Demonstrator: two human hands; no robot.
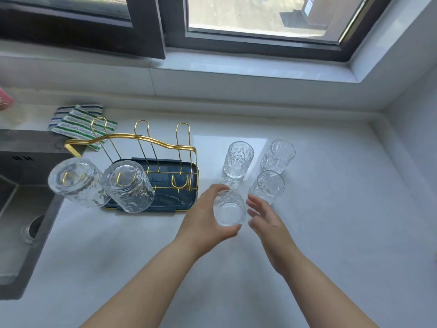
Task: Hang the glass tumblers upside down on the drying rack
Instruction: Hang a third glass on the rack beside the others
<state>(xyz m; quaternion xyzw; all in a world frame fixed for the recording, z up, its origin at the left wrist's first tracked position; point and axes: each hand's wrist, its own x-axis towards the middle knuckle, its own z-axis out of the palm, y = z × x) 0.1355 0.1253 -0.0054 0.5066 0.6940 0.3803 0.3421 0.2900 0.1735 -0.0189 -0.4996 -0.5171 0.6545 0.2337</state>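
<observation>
A gold wire drying rack (165, 145) with a dark blue tray (182, 200) stands on the white counter. Two textured glass tumblers hang upside down on its front prongs, one at the left (75, 182), one beside it (128, 185). My left hand (208, 218) is wrapped around an upright tumbler (229, 210) just right of the rack. My right hand (267, 221) hovers close to that glass with fingers spread, holding nothing. Three more upright tumblers stand behind: one at back left (237, 162), one at back right (279, 156), one nearer (268, 187).
A steel sink (21, 204) lies at the left, close to the rack. Striped cloths (78, 119) rest behind the rack. A window sill (212, 69) and wall run along the back; a wall closes the right side.
</observation>
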